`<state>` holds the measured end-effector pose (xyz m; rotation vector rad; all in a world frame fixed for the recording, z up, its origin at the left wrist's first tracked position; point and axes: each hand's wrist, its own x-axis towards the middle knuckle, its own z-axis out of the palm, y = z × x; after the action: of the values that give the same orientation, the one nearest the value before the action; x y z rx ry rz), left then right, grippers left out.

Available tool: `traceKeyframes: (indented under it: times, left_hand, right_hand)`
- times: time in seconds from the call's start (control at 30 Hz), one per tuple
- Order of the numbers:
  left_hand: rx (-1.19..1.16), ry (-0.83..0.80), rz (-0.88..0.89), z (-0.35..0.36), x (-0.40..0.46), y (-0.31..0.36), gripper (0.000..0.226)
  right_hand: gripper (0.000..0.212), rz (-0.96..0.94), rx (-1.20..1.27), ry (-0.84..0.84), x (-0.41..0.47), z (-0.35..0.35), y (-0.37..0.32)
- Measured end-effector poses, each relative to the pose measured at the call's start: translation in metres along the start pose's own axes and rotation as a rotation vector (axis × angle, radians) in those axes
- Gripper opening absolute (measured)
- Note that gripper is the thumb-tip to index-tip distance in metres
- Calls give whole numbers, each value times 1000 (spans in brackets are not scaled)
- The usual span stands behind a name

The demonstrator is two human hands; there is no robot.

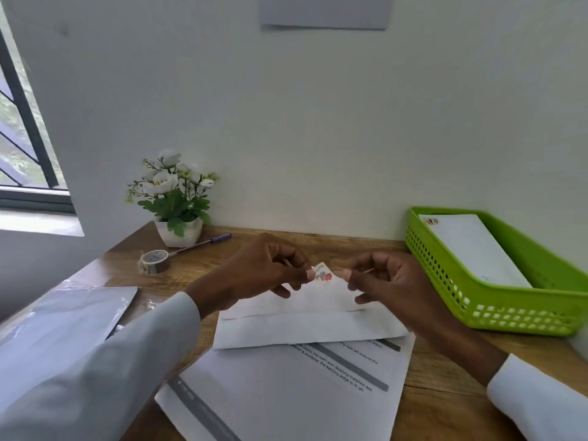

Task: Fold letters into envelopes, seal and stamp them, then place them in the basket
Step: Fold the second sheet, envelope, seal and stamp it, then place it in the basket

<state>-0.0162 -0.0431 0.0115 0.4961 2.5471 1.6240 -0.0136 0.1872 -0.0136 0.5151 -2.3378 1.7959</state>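
A small stamp (322,274) is pinched by the fingertips of the left hand (270,268), just above a white envelope (305,326) lying on printed letters (286,389). The right hand (385,281) is held close beside it, fingers curled (whether anything is gripped cannot be told). A green basket (496,310), to the right, is occupied by one stamped envelope (471,249).

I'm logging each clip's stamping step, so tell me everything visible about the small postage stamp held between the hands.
The small paper postage stamp is pale with a perforated, toothed edge and a red and green picture, too blurred to identify. It is held tilted in the air above the white paper envelope lying on the wooden desk, not yet stuck down. The left hand pinches its left edge at the fingertips. The right hand is close beside it with fingers curled; whether it touches the stamp is unclear.
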Motion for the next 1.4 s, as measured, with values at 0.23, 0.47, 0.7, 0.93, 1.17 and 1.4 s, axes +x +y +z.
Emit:
traceKeyframes:
  times: [0.23, 0.47, 0.7, 0.93, 1.17, 1.4]
  left_hand:
    - [-11, -9, 43, 10, 12, 5, 9]
    - [20, 23, 16, 25, 14, -4, 22]
    - [63, 120, 78, 33, 21, -4, 10]
    - [42, 93, 39, 36, 23, -13, 12]
    - [-81, 65, 11, 42, 22, -15, 17]
    - [-157, 71, 4, 44, 24, -18, 11]
  right_hand:
    - [41, 265, 353, -134, -2, -5, -3]
    - [15, 270, 330, -43, -1, -4, 3]
    - [13, 230, 152, -56, -1, 1, 6]
    - [27, 195, 218, 10, 6, -7, 6]
    - [39, 297, 385, 26, 4, -2, 12]
    - [45, 345, 518, 29, 5, -1, 10]
